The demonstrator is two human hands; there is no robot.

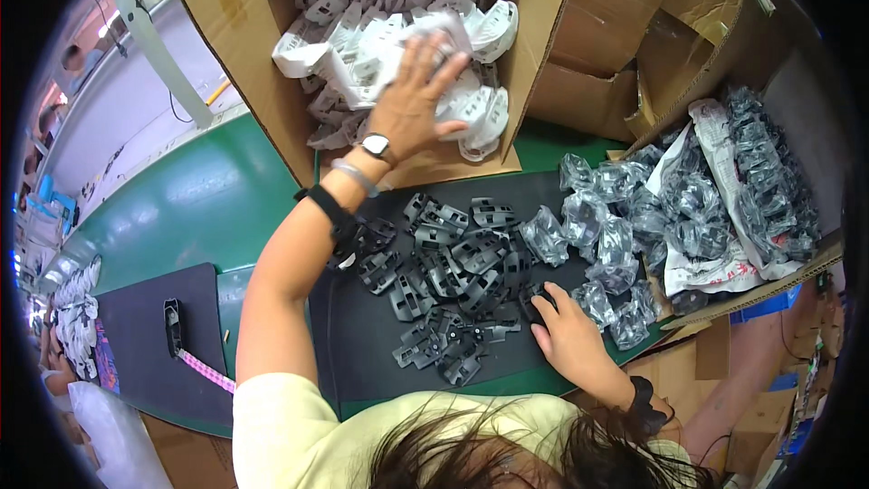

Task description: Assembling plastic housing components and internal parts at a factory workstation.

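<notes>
My left hand (418, 100) reaches over the white curved plastic parts (358, 45) heaped in an upright cardboard box. Its fingers are spread, and a motion-blurred white part (444, 32) lies by the fingertips. On the dark mat, my right hand (570, 335) rests at the right edge of a pile of black and grey plastic parts (444, 272). Its thumb and forefinger close around one black plastic part (532, 302), mostly covered by the fingers.
Dark parts in clear bags (611, 226) spill from an open carton (751, 294) on the right. At left, a second dark mat (158, 344) bears a black tool with a pink strap (206, 369). A metal post (158, 45) stands beyond the green table (208, 190).
</notes>
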